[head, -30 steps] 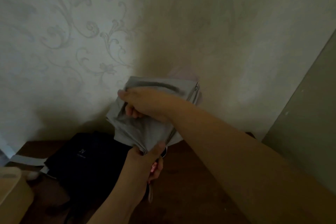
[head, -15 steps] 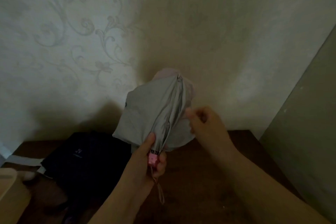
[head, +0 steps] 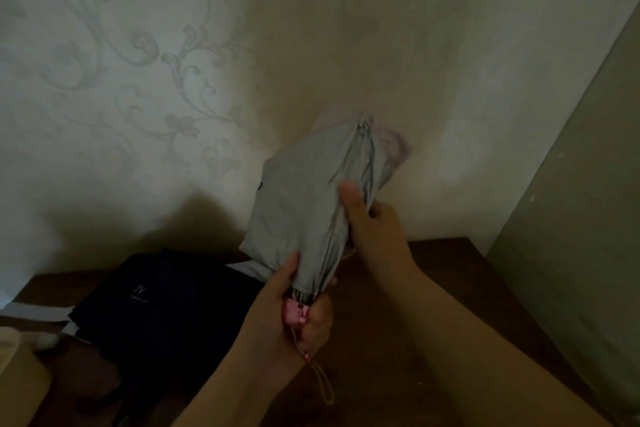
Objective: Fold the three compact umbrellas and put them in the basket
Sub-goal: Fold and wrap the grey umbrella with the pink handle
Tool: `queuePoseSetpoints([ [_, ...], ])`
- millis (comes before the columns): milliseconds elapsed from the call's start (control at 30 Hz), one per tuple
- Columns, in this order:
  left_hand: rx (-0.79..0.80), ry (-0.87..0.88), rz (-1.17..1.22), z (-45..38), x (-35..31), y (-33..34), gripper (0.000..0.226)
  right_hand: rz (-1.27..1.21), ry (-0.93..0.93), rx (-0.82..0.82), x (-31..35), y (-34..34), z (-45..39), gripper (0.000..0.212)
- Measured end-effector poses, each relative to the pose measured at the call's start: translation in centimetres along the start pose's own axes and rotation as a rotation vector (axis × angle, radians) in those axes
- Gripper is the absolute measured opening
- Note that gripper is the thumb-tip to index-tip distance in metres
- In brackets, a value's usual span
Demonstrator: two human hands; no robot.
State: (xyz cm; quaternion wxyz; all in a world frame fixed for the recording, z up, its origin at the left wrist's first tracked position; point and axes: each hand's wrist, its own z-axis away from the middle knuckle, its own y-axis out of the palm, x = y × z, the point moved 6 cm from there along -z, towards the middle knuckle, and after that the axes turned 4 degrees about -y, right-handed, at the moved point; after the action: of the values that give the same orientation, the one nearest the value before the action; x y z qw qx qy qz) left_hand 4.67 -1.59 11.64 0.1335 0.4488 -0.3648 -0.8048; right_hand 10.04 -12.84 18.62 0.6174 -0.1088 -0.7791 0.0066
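Left hand (head: 298, 308) is low, fingers wrapped tight around the pink handle (head: 294, 314), thumb up on the grey umbrella (head: 311, 204). Right hand (head: 374, 229) sits higher, thumb pressed flat on the fabric, fingers curled behind it, forearm stretching in from lower right.

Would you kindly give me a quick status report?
Left hand grips pink handle. Right hand pinches grey umbrella canopy, unfolded. Navy umbrella on table, waiting.

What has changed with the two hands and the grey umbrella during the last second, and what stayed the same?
The right hand let go of the top of the grey umbrella, drew back to the right, then came in again and now grips the canopy folds from the right side. The canopy went from crumpled to gathered lengthwise. The left hand kept holding the pink handle; the dark umbrella stayed on the table.
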Motion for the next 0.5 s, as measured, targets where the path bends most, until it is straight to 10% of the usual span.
queuePoseSetpoints([
  [200, 0.055, -0.003, 0.108, 0.6, 0.0, 1.1, 0.048, 0.059, 0.047, -0.07, 0.7, -1.9, -2.4, 0.052],
  [333, 0.071, -0.019, 0.145, 0.5, 0.4, 1.2, 0.047, -0.064, 0.293, 0.102, -1.1, 0.1, -1.1, 0.098],
  [500, 0.073, -0.109, 0.106, 0.6, 0.8, 1.1, 0.054, -0.129, 0.214, 0.054, -0.9, 0.5, -0.8, 0.035],
])
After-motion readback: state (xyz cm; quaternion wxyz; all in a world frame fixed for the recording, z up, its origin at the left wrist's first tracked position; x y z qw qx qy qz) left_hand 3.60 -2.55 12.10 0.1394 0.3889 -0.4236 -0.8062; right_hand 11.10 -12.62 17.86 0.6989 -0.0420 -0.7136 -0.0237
